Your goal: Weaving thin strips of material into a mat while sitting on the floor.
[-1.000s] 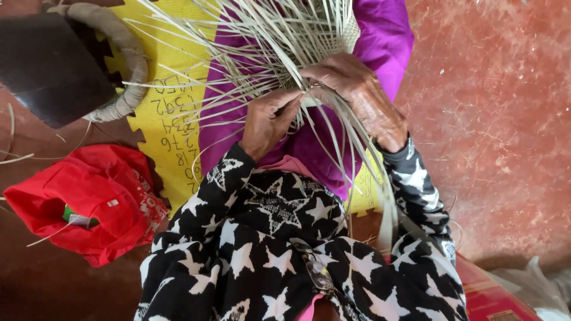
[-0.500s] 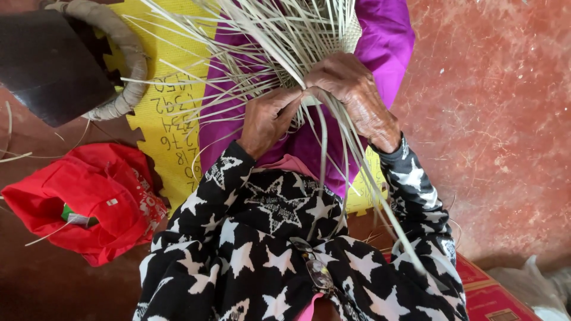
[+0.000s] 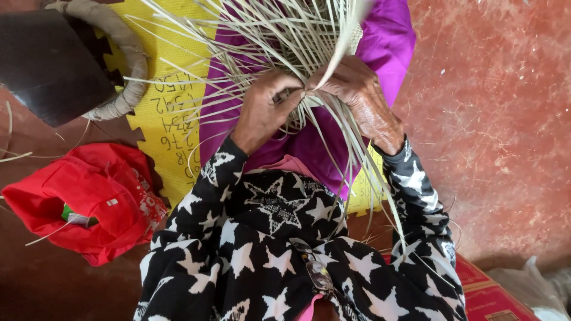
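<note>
A half-woven piece of pale straw strips (image 3: 279, 35) lies over my lap on purple cloth (image 3: 386, 35), its loose ends fanning out in all directions. My left hand (image 3: 264, 110) pinches a few strips at the woven edge. Close beside it, my right hand (image 3: 357, 95) grips one wide strip that bends upward past the fingers. The two hands almost touch. Long strips trail down over my right sleeve, which is black with white stars.
A yellow foam mat (image 3: 169, 119) with handwritten marks lies under the purple cloth. A dark stool with a wrapped rim (image 3: 113, 41) stands at upper left. A red cloth bag (image 3: 89, 202) sits on the floor at left. Reddish floor (image 3: 493, 119) spreads to the right.
My left hand has risen toward the woven edge and closed on strips. A wide strip that hung down over my chest has been lifted by my right hand and now points upward.
</note>
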